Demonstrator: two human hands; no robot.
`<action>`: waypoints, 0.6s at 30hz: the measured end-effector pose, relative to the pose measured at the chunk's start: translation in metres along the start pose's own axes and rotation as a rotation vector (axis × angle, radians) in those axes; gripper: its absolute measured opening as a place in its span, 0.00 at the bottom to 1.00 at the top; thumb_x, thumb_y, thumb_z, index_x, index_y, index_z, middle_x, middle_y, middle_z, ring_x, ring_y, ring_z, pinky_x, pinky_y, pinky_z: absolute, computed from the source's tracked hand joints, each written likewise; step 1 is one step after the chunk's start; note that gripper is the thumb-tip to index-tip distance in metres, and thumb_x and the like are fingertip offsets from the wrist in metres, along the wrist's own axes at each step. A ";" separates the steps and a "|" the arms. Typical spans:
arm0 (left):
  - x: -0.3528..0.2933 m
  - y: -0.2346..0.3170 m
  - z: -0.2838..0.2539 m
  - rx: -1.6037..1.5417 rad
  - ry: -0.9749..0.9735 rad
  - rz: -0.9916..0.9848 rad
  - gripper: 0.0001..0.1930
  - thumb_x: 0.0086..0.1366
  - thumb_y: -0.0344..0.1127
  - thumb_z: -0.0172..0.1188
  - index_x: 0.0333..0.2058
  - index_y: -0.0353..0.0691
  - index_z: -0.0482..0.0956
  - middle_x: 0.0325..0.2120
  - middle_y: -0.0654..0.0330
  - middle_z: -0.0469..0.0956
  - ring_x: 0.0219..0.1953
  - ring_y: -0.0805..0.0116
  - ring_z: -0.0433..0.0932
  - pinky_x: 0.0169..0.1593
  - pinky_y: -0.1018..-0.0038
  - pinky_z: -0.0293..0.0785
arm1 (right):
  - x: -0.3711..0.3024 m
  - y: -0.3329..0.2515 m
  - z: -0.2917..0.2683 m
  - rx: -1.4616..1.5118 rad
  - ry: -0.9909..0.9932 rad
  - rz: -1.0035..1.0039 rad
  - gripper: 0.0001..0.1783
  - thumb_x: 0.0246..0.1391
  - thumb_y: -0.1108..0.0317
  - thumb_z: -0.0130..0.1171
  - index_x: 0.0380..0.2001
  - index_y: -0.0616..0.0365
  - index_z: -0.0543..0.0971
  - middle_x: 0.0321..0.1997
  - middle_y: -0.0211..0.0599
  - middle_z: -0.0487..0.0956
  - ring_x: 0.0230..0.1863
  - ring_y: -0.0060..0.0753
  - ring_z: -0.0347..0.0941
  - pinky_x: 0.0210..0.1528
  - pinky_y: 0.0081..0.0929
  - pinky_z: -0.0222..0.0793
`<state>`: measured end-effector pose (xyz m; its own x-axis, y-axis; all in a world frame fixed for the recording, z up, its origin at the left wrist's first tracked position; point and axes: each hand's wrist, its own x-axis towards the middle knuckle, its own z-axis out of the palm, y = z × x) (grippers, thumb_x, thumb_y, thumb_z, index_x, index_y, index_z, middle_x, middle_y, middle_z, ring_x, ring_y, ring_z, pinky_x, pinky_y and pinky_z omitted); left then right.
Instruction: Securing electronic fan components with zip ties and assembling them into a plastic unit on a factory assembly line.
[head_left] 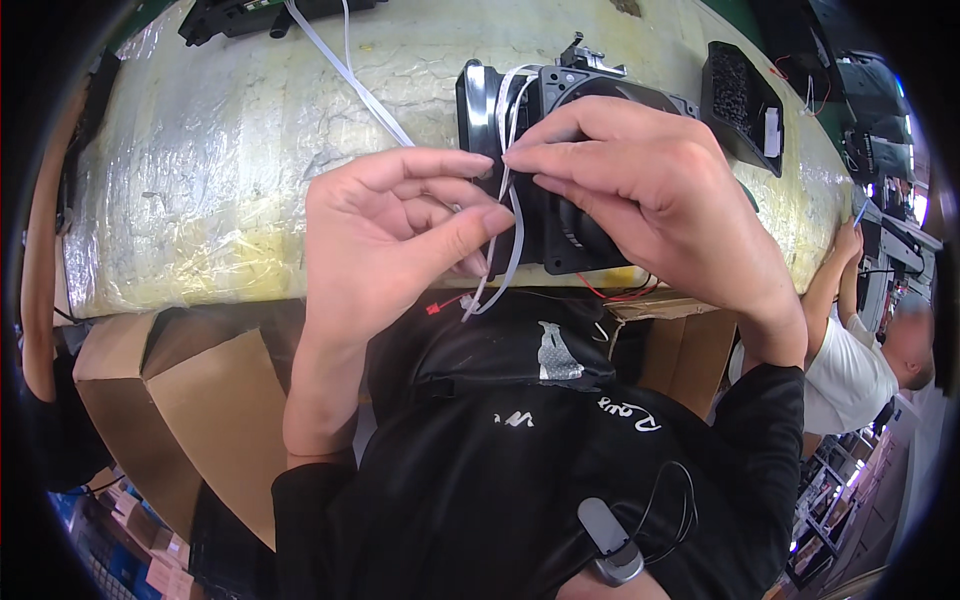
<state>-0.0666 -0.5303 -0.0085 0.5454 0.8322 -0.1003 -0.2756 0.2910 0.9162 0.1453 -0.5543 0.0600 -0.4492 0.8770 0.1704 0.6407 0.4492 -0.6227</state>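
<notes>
A black plastic fan-like unit (pixel 590 95) stands at the near edge of the workbench (pixel 230 170). Thin white cable ties (pixel 512 235) loop around its left side and hang down past the bench edge. My left hand (pixel 395 225) pinches the white ties between thumb and forefinger just left of the unit. My right hand (pixel 640 190) lies over the unit's front, with its fingertips pinching the same ties near my left forefinger. Red and black wires (pixel 610 293) trail from under the unit.
The workbench is wrapped in crinkled clear film over yellowish padding. Another black part (pixel 745 105) sits at the right, more black parts (pixel 250 15) at the far left. Brown cardboard boxes (pixel 190 400) stand under the bench. Another person in a white shirt (pixel 850 360) works at the right.
</notes>
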 end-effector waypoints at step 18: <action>0.010 0.007 0.003 -0.002 -0.019 -0.165 0.23 0.54 0.17 0.66 0.49 0.23 0.72 0.27 0.50 0.82 0.22 0.73 0.80 0.25 0.82 0.76 | 0.004 0.007 -0.003 0.059 -0.041 -0.004 0.15 0.46 0.84 0.62 0.39 0.62 0.84 0.35 0.40 0.81 0.35 0.36 0.79 0.36 0.26 0.73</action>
<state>-0.0609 -0.5217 -0.0018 0.5981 0.7639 -0.2424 -0.1826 0.4244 0.8869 0.1503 -0.5473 0.0582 -0.4777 0.8669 0.1422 0.6013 0.4406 -0.6665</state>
